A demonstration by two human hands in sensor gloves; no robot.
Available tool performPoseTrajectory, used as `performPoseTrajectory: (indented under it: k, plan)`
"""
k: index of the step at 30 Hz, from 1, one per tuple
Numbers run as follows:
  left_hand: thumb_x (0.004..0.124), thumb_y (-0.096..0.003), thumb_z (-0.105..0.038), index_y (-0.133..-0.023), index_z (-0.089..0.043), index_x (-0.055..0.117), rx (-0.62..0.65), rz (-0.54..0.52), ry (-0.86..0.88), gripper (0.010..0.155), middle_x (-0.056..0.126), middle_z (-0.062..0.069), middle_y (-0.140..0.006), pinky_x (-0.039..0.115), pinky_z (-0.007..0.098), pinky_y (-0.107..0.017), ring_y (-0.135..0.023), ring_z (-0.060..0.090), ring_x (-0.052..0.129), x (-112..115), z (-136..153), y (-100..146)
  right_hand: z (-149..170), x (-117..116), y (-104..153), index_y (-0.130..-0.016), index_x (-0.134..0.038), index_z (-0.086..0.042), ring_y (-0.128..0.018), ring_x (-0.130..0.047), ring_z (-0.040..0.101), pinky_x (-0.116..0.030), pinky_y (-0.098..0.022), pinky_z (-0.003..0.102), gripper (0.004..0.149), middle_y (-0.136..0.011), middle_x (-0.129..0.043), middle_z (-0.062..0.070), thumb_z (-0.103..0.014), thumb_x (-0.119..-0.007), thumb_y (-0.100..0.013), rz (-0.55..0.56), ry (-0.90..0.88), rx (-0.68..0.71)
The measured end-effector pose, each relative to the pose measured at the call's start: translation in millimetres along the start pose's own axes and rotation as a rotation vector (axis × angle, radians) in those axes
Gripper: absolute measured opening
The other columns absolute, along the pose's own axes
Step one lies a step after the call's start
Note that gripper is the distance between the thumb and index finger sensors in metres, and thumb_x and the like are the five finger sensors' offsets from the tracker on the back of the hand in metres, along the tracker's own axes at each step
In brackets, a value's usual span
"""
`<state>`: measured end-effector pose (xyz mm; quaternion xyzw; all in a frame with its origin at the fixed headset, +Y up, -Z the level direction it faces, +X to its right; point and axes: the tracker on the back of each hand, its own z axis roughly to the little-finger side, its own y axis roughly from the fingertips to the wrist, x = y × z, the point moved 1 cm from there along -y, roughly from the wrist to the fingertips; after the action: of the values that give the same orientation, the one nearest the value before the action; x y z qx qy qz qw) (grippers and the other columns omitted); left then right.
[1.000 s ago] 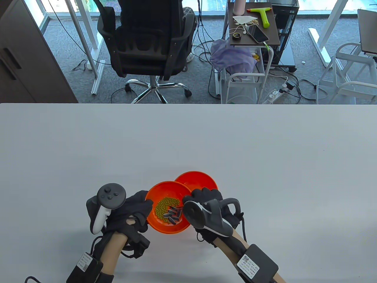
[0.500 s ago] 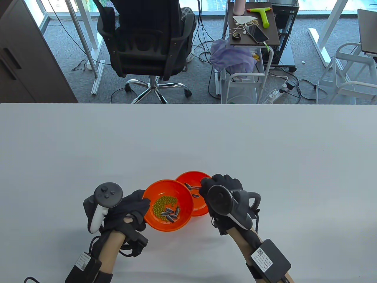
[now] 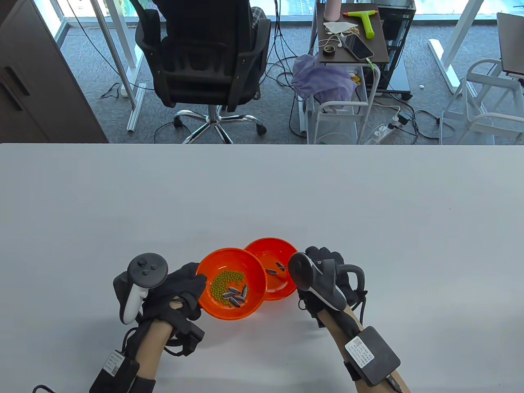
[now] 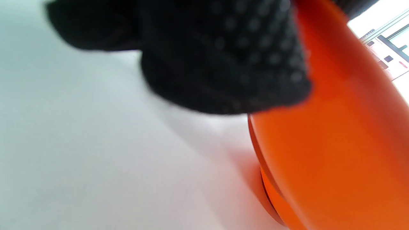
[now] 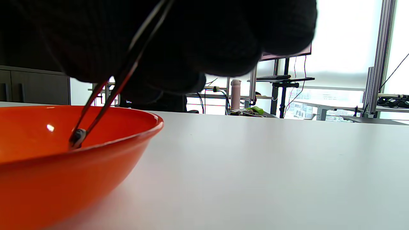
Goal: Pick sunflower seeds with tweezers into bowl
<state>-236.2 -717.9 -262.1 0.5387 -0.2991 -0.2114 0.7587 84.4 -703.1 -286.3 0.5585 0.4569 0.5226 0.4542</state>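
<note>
Two orange bowls touch near the table's front edge. The left bowl (image 3: pixel 229 256) holds green beans (image 3: pixel 223 282) and several sunflower seeds (image 3: pixel 236 295). My left hand (image 3: pixel 186 286) grips its left rim and holds it tilted; the left wrist view shows my fingers (image 4: pixel 223 64) on the bowl's outer wall (image 4: pixel 335 143). The right bowl (image 3: pixel 266 247) holds two seeds (image 3: pixel 276 268). My right hand (image 3: pixel 321 266) pinches thin metal tweezers (image 5: pixel 127 68). Their tips are down inside the right bowl (image 5: pixel 64 179), closed on a seed (image 5: pixel 77 135).
The white table (image 3: pixel 368 204) stretches wide behind and to both sides of the bowls. Beyond its far edge stand an office chair (image 3: pixel 204 61) and a small cart (image 3: pixel 352 37) on the floor.
My right hand has moved with the tweezers from over the left bowl to the right bowl, then drawn back to the right. My left hand and the left bowl shifted slightly left.
</note>
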Motion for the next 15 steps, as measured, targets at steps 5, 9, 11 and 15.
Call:
performPoseTrajectory:
  k: [5, 9, 11, 15]
  plan:
    - [0.079, -0.0466, -0.039, -0.091, -0.015, 0.081, 0.000, 0.000, -0.001, 0.050, 0.105, 0.006, -0.041, 0.094, 0.034, -0.016, -0.004, 0.011, 0.105, 0.0, 0.1, 0.0, -2.1, -2.5, 0.5, -0.064, -0.105, -0.027, -0.038, -0.099, 0.014, -0.086, -0.043, 0.037, 0.041, -0.055, -0.105, -0.004, -0.046, -0.092, -0.030, -0.023, 0.074, -0.021]
    - [0.079, -0.0466, -0.039, -0.091, -0.015, 0.081, 0.000, 0.001, 0.000, 0.050, 0.105, 0.006, -0.041, 0.094, 0.034, -0.016, -0.004, 0.011, 0.105, 0.0, 0.1, 0.0, -0.6, 3.2, 1.0, -0.065, -0.105, -0.027, -0.038, -0.099, 0.014, -0.086, -0.044, 0.037, 0.042, -0.055, -0.105, -0.004, -0.045, -0.092, -0.030, 0.013, 0.040, -0.039]
    - [0.079, -0.0466, -0.039, -0.091, -0.015, 0.081, 0.000, 0.002, -0.001, 0.050, 0.105, 0.006, -0.041, 0.094, 0.034, -0.016, -0.004, 0.011, 0.105, 0.2, 0.1, -0.1, 1.3, 7.9, 1.5, -0.065, -0.105, -0.027, -0.038, -0.099, 0.014, -0.086, -0.044, 0.037, 0.041, -0.055, -0.105, -0.004, -0.045, -0.092, -0.029, 0.043, 0.005, -0.049]
    - [0.079, -0.0466, -0.039, -0.091, -0.015, 0.081, -0.001, 0.001, -0.002, 0.050, 0.105, 0.006, -0.041, 0.094, 0.034, -0.016, -0.004, 0.011, 0.105, 0.5, 0.2, -0.2, 4.9, 20.3, 3.4, -0.065, -0.105, -0.028, -0.038, -0.099, 0.014, -0.086, -0.044, 0.037, 0.041, -0.055, -0.105, -0.004, -0.045, -0.092, -0.029, 0.089, -0.091, -0.062]
